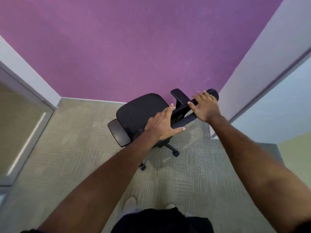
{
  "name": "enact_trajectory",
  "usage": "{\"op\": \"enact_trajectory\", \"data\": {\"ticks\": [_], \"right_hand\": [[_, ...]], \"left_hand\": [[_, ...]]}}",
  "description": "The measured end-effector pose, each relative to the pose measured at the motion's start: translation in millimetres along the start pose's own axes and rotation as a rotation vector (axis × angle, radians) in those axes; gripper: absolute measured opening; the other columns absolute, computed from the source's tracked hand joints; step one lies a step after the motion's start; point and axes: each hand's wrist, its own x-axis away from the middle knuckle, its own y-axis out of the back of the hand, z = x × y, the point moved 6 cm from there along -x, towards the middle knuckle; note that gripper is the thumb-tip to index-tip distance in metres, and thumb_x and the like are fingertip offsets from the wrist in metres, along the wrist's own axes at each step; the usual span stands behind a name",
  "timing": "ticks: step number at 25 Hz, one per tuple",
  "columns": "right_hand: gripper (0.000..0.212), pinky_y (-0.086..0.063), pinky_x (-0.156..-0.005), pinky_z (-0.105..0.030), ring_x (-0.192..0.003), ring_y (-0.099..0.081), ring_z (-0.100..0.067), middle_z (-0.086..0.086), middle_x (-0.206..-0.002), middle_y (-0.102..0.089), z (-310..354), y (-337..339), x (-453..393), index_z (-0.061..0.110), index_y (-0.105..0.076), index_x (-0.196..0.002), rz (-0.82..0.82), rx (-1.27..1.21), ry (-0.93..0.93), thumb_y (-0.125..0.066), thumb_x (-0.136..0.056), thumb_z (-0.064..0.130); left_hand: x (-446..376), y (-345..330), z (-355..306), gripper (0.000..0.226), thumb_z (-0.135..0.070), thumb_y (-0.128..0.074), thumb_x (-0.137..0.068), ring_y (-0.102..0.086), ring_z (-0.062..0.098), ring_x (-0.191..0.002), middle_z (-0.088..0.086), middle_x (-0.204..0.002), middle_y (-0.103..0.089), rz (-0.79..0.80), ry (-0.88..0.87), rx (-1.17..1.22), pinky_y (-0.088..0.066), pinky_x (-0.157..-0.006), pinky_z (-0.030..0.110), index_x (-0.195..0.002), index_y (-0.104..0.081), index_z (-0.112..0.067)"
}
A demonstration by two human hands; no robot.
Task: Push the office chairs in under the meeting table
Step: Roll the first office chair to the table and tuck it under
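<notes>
A black office chair [141, 108] stands on the carpet close to a purple wall, its seat facing left. Its backrest top edge [180, 113] runs diagonally from near centre to upper right. My left hand [161, 126] lies over the lower end of that edge, thumb on the near side and fingers reaching past it. My right hand [205, 106] is laid over the upper end with its fingers draped across the top. One armrest [119, 133] shows at the left and the other armrest [179, 96] beside the wall. No meeting table is in view.
The purple wall [134, 47] is directly behind the chair. A white wall corner [252, 73] stands at the right and a glass-panelled door frame [28, 115] at the left. Two casters [175, 153] stick out over the grey carpet [84, 132]. My shoes [131, 201] are at the bottom.
</notes>
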Motion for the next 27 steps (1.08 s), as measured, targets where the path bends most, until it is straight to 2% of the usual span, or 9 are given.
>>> {"op": "enact_trajectory", "data": {"ticks": [2, 5, 8, 12, 16, 19, 22, 24, 27], "right_hand": [[0.077, -0.021, -0.125, -0.051, -0.153, -0.035, -0.032, -0.010, -0.156, -0.054, -6.5, 1.3, -2.9, 0.024, -0.061, -0.144, -0.039, 0.023, 0.017, -0.023, -0.097, 0.070], [0.074, -0.027, -0.122, -0.050, -0.140, -0.048, -0.033, -0.011, -0.138, -0.066, -11.3, -3.5, -4.4, 0.024, -0.073, -0.125, -0.081, 0.010, 0.019, -0.025, -0.096, 0.072], [0.072, -0.029, -0.122, -0.051, -0.135, -0.052, -0.034, -0.013, -0.132, -0.068, -5.8, -2.0, 2.3, 0.021, -0.075, -0.119, -0.086, -0.005, 0.024, -0.027, -0.099, 0.070], [0.082, -0.035, -0.116, -0.051, -0.121, -0.057, -0.038, -0.017, -0.117, -0.071, 11.9, -5.3, 25.2, 0.013, -0.077, -0.115, -0.129, -0.015, 0.039, -0.023, -0.099, 0.073], [0.086, -0.043, -0.107, -0.048, -0.110, -0.056, -0.029, -0.009, -0.110, -0.066, 39.5, -8.4, 51.5, 0.014, -0.073, -0.114, -0.114, -0.020, 0.206, -0.029, -0.095, 0.085], [0.098, -0.046, -0.104, -0.045, -0.109, -0.051, -0.019, 0.001, -0.116, -0.062, 58.7, -12.8, 57.4, 0.021, -0.067, -0.122, 0.009, -0.072, 0.338, -0.035, -0.078, 0.102], [0.112, -0.048, -0.103, -0.047, -0.110, -0.058, -0.021, 0.003, -0.122, -0.065, 84.3, -22.4, 55.7, 0.024, -0.060, -0.126, 0.120, -0.078, 0.374, -0.042, -0.059, 0.111], [0.116, -0.050, -0.103, -0.048, -0.110, -0.063, -0.024, 0.003, -0.122, -0.068, 101.8, -27.7, 54.9, 0.023, -0.055, -0.130, 0.148, -0.061, 0.366, -0.048, -0.054, 0.111], [0.112, -0.050, -0.104, -0.047, -0.112, -0.067, -0.026, 0.002, -0.126, -0.071, 118.9, -31.4, 56.6, 0.022, -0.052, -0.141, 0.105, 0.010, 0.303, -0.052, -0.060, 0.099]], "left_hand": [[-6.4, -2.7, -2.2, 0.103, -0.085, -0.055, -0.084, -0.055, 0.033, -0.135, 0.002, -0.158, -0.049, 0.042, 0.046, -0.040, -0.049, -0.102, 0.053, -0.162, -0.019, -0.029], [-9.8, -6.0, -0.1, 0.092, -0.085, -0.053, -0.084, -0.060, 0.031, -0.129, 0.001, -0.149, -0.058, 0.048, 0.067, -0.076, -0.048, -0.099, 0.050, -0.155, -0.037, -0.029], [-4.4, -5.3, 1.7, 0.093, -0.086, -0.052, -0.086, -0.057, 0.029, -0.134, 0.000, -0.153, -0.055, 0.072, 0.054, -0.102, -0.047, -0.102, 0.050, -0.158, -0.035, -0.030], [9.3, 0.8, 23.0, 0.095, -0.087, -0.051, -0.085, -0.055, 0.026, -0.137, -0.002, -0.157, -0.052, 0.102, 0.016, -0.133, -0.046, -0.106, 0.049, -0.160, -0.034, -0.032], [31.5, 15.9, 68.0, 0.098, -0.093, -0.046, -0.081, -0.057, 0.023, -0.135, -0.007, -0.155, -0.055, 0.122, -0.017, -0.218, -0.048, -0.104, 0.046, -0.158, -0.038, -0.034], [47.5, 30.3, 110.2, 0.106, -0.100, -0.038, -0.075, -0.060, 0.023, -0.132, -0.006, -0.151, -0.059, 0.111, 0.001, -0.270, -0.050, -0.103, 0.045, -0.156, -0.043, -0.031], [57.5, 43.1, 143.6, 0.120, -0.108, -0.020, -0.066, -0.064, 0.023, -0.125, -0.004, -0.143, -0.065, 0.048, 0.001, -0.353, -0.052, -0.101, 0.045, -0.152, -0.049, -0.029], [58.4, 48.9, 160.0, 0.121, -0.109, -0.017, -0.065, -0.066, 0.023, -0.119, -0.004, -0.137, -0.069, 0.013, -0.010, -0.396, -0.051, -0.098, 0.045, -0.149, -0.052, -0.030], [55.7, 55.2, 173.9, 0.117, -0.108, -0.022, -0.068, -0.068, 0.024, -0.113, -0.003, -0.129, -0.071, 0.009, -0.051, -0.446, -0.050, -0.094, 0.044, -0.147, -0.053, -0.028]]}}
